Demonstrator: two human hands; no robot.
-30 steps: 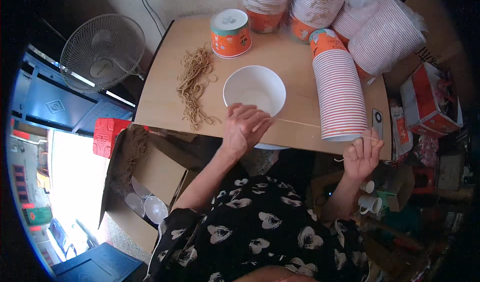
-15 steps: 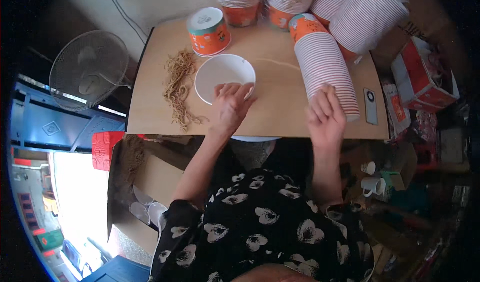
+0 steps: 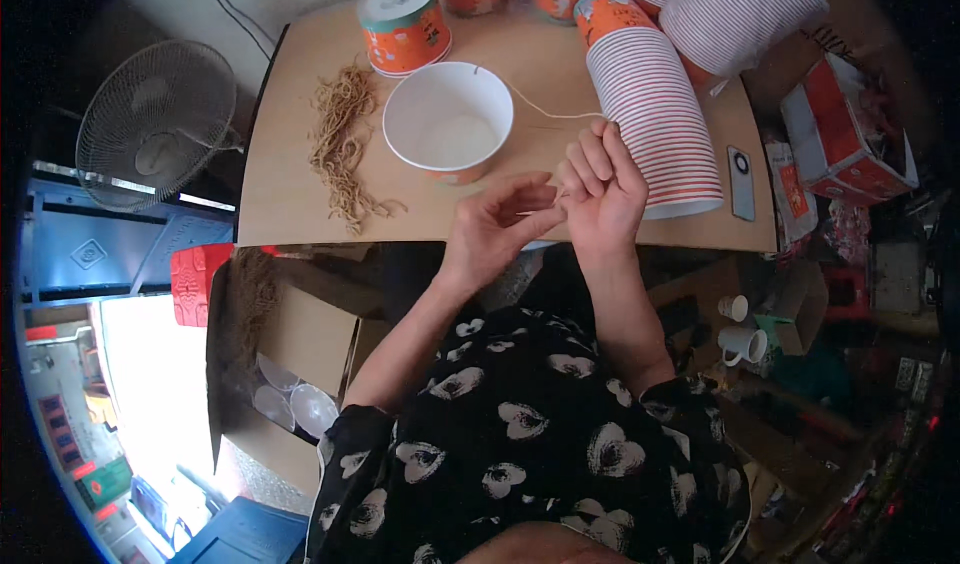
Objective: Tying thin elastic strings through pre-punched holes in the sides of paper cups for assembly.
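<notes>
Table (image 3: 285, 144): fills the upper middle of the frame, your work laid out across it.

Long cup stack (image 3: 655, 114): lies on its side, upper right, mouth end close by your right hand.

Open cup (image 3: 448, 124): upper centre, standing mouth up, just beyond your left hand and touched by neither hand. It is light; judged likely to skid or tip if the cord is tugged.

Upturned cup (image 3: 405, 29): base up, behind and left of the open one.

Cord bundle (image 3: 345, 149): loose tan heap, left part of the table, well apart from your hands.

Right hand (image 3: 605, 189): centre right of frame, fingers curled and pressed together on the cord.

Left hand (image 3: 495, 229): centre, thumb and fingers reaching up to the right hand's fingers. Cannot tell whether they pinch a strand; too small.

Cord (image 3: 572, 117): smallest item. Runs in a slack curve from the open cup's far right rim to your right fingertips. Its fastening at the rim cannot be made out.

Handling note (judgement): pass the strand between fingertips close to its end, leave that slack, and keep the line clear of the stack's mouth.
</notes>
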